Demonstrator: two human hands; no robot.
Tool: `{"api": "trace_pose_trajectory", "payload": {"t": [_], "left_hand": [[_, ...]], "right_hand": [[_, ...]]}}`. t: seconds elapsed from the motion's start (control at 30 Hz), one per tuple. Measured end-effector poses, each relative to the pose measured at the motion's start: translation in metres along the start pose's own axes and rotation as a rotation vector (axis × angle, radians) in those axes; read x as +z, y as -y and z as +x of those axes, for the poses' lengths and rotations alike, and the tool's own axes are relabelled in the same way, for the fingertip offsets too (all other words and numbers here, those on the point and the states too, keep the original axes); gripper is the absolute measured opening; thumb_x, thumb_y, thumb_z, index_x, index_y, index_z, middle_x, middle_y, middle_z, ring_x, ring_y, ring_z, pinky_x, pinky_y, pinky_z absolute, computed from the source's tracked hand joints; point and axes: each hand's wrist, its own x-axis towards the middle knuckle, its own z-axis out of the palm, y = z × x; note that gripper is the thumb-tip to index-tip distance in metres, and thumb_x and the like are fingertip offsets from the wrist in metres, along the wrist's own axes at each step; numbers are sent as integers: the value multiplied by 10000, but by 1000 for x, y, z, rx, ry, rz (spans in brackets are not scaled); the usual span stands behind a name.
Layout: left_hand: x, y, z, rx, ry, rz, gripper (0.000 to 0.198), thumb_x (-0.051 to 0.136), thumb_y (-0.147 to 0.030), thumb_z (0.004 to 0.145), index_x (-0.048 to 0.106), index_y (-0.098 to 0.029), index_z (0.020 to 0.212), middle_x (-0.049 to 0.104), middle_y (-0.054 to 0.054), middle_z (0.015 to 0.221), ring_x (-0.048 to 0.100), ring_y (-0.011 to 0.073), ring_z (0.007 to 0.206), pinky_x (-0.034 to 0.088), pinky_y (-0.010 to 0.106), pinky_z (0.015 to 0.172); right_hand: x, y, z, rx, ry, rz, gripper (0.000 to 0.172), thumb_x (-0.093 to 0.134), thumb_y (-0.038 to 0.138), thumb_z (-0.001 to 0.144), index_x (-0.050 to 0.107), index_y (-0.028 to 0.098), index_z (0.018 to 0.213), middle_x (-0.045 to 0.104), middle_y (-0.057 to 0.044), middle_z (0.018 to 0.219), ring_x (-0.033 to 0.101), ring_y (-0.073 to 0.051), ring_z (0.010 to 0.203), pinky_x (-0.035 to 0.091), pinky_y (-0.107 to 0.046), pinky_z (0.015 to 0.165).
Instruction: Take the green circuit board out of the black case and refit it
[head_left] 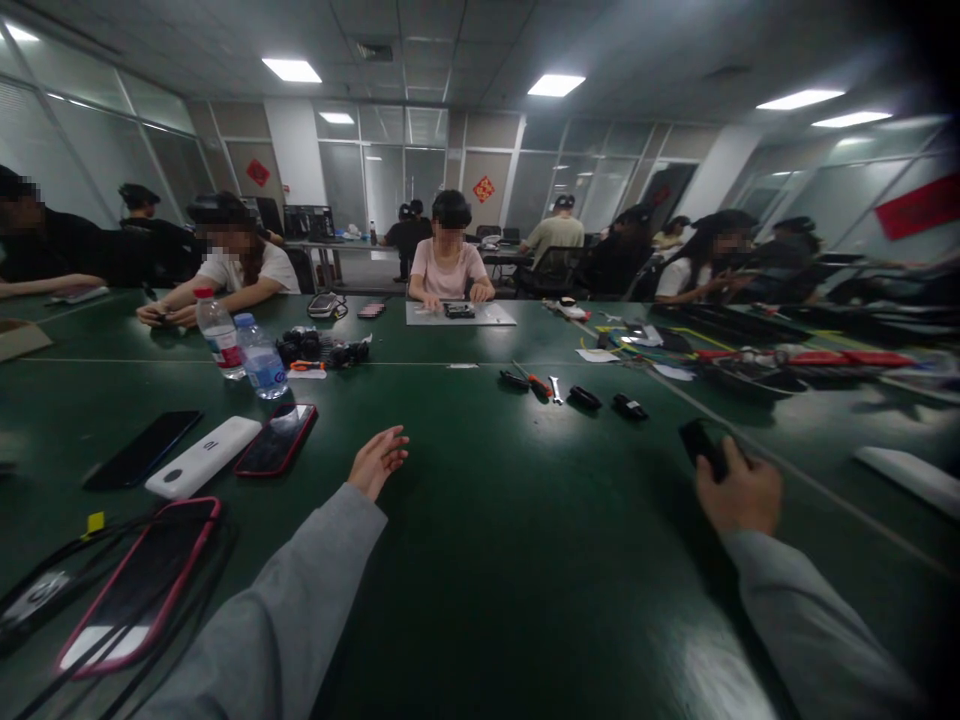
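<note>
My left hand (380,462) hovers over the green table, its fingers loosely bent and apart with nothing in them. Off to the right, my right hand (739,492) grips a small black object (699,445) with a flat, block-like shape; its exact kind is not clear. Between and beyond my hands lie a wrench (555,390), a screwdriver with an orange handle (538,386) and several small black pieces, among them one dark piece (584,398) and another (630,406). To the left of my left hand rests a phone in a red case (277,440).
On the left are a white power bank (204,458), a dark phone (144,450), a pink-cased phone (142,590) under black cables, and two bottles, one blue-capped (262,362). A white bar (911,478) lies far right. Across the table a person (450,262) works at a white board.
</note>
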Motion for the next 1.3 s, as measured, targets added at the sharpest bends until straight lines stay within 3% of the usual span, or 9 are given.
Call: {"api": "trace_pose_trajectory", "payload": {"t": [0.23, 0.3, 0.4, 0.6, 0.73, 0.9, 0.97, 1.03, 1.3], "left_hand": [[32, 19, -24, -46, 106, 139, 462, 653, -302, 727, 520, -202, 1158, 583, 142, 1141, 647, 201, 836, 502, 353, 755], [38, 22, -29, -23, 101, 131, 597, 680, -284, 702, 435, -254, 1247, 543, 140, 1201, 642, 204, 870, 495, 359, 776], [38, 25, -29, 20, 80, 104, 695, 712, -281, 663, 385, -305, 1275, 538, 117, 1190, 638, 192, 856, 511, 345, 730], [32, 28, -23, 83, 4, 160, 538, 735, -313, 615, 538, -238, 1110, 608, 79, 1000, 613, 190, 795, 517, 248, 560], [32, 24, -26, 106, 94, 187, 532, 711, -309, 647, 536, -272, 1147, 594, 72, 1039, 601, 199, 851, 520, 253, 594], [41, 14, -35, 118, 163, 126, 535, 709, -264, 654, 540, -268, 1162, 599, 77, 1078, 591, 209, 912, 515, 286, 688], [45, 12, -38, 113, 191, 91, 543, 708, -255, 657, 534, -249, 1172, 604, 88, 1089, 589, 221, 932, 508, 312, 728], [46, 12, -39, 103, 207, 54, 551, 710, -240, 658, 528, -231, 1178, 605, 95, 1103, 584, 228, 962, 492, 326, 779], [47, 30, -36, -71, 105, -50, 483, 681, -318, 695, 525, -211, 1139, 608, 82, 1046, 612, 161, 835, 503, 294, 713]], "right_hand": [[-32, 231, -76, -418, 182, 525, 523, 389, 338, 853, 315, 253, 1364, 393, -117, 1173, 380, -277, 1089, 372, -482, 912], [-46, 275, -103, -531, 299, 672, 522, 384, 320, 864, 276, 307, 1375, 376, -93, 1215, 366, -279, 1115, 368, -495, 930], [-66, 313, -134, -610, 450, 822, 510, 369, 323, 876, 265, 335, 1376, 360, -70, 1259, 349, -287, 1145, 341, -508, 967], [-81, 325, -150, -561, 604, 1077, 598, 507, 403, 818, 256, 333, 1356, 388, -57, 1259, 365, -270, 1166, 308, -500, 1012], [-72, 320, -146, -129, 736, 1344, 523, 541, 464, 791, 342, 279, 1238, 454, -66, 1159, 462, -219, 1084, 388, -436, 943], [-65, 320, -140, 501, 1259, 1585, 401, 437, 585, 801, 471, 227, 977, 553, -43, 972, 565, -186, 863, 484, -366, 729], [-69, 321, -139, 607, 1484, 1682, 393, 453, 561, 804, 475, 220, 997, 576, -44, 944, 579, -175, 792, 492, -350, 673], [-75, 322, -138, 631, 1588, 1763, 373, 506, 491, 802, 455, 235, 1067, 590, -39, 948, 584, -165, 765, 496, -335, 646], [-79, 323, -138, 483, 1360, 1818, 500, 566, 405, 785, 341, 361, 1230, 535, -13, 1098, 585, -156, 825, 520, -344, 667]]}}
